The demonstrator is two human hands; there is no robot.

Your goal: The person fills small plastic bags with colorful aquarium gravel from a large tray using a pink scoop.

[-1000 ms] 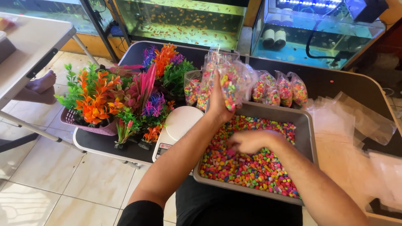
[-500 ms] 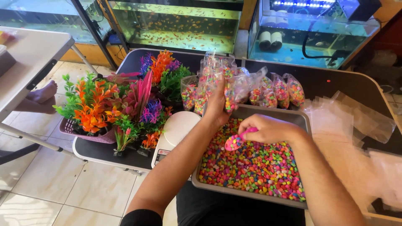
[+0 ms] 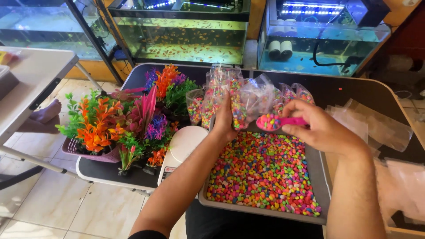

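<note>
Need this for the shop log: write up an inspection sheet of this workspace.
Surface: dark table, mostly covered.
Job's things: grey tray of multicoloured gravel; pink scoop loaded with gravel; clear bag partly filled.
Clutter: filled bags, empty plastic bags, white scale, plastic plants.
Grippers: left hand holds the clear bag; right hand holds the scoop at its mouth.
Cables: black hose in one tank.
Surroundings: fish tanks, tiled floor, white table.
</note>
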